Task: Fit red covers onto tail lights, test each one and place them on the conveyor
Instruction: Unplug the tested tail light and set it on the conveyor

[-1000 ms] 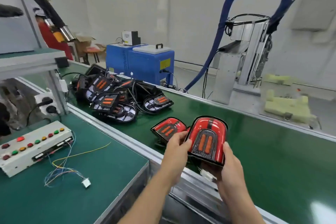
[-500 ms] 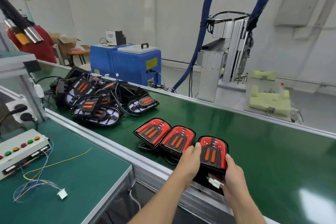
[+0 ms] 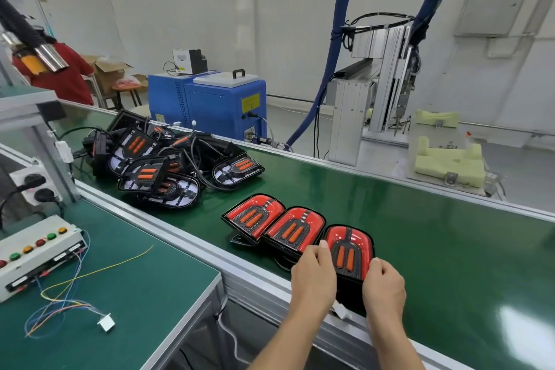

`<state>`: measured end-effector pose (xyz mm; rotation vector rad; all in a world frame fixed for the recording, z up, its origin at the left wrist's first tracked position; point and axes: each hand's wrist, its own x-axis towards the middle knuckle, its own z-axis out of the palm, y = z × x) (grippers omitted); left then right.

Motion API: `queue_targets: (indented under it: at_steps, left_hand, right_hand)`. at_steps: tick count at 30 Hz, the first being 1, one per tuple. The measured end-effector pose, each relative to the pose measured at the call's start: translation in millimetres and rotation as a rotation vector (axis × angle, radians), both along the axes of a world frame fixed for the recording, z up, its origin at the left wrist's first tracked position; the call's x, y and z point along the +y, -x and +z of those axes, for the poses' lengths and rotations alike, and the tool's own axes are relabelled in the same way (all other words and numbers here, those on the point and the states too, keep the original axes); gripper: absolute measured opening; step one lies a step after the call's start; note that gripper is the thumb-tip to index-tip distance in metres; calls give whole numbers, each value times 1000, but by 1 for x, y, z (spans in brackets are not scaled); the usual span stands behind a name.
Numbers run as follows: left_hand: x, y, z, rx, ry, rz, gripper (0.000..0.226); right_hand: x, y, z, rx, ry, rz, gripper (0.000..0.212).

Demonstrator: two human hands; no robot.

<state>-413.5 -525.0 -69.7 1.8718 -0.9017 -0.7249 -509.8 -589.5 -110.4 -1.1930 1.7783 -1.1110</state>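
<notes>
A red-covered tail light (image 3: 350, 251) sits at the near edge of the green conveyor belt (image 3: 435, 234), held from both sides. My left hand (image 3: 313, 276) grips its left edge and my right hand (image 3: 383, 285) grips its right edge. Its white plug (image 3: 341, 311) hangs over the belt's metal rail. Two more red-covered tail lights (image 3: 295, 228) (image 3: 255, 215) lie in a row to its left. A heap of uncovered black tail lights (image 3: 168, 165) with tangled cables lies further left on the belt.
A white test box (image 3: 36, 252) with coloured buttons and loose wires ending in a white connector (image 3: 106, 323) rests on the green bench at left. Behind the belt stand a blue machine (image 3: 210, 102), a dispensing rig (image 3: 378, 90) with blue hose, and foam fixtures (image 3: 447, 159). A person in red (image 3: 57, 75) works far left.
Both hands have carried the covered tail light down and forward from mid-air onto the belt, beside the other two covered ones. The view has panned right.
</notes>
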Motion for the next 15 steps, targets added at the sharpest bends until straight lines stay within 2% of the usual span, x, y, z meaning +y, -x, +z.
queue_targets:
  at_steps: [3,7,11,15]
  left_hand:
    - [5,1,0,-10,0,69,42]
    - [10,3,-4,46,-11,132,34]
    - [15,-1,-6,118,-8,54,38]
    - [21,-8,-5,171,-33,-80,37]
  right_hand:
    - [3,-2,-2,28,21,-5,41]
    - [1,-4,-7,145,-2,55,27]
    - [0,-3,-7,198,2,67,47]
    - [1,0,-7,289,50,81,49]
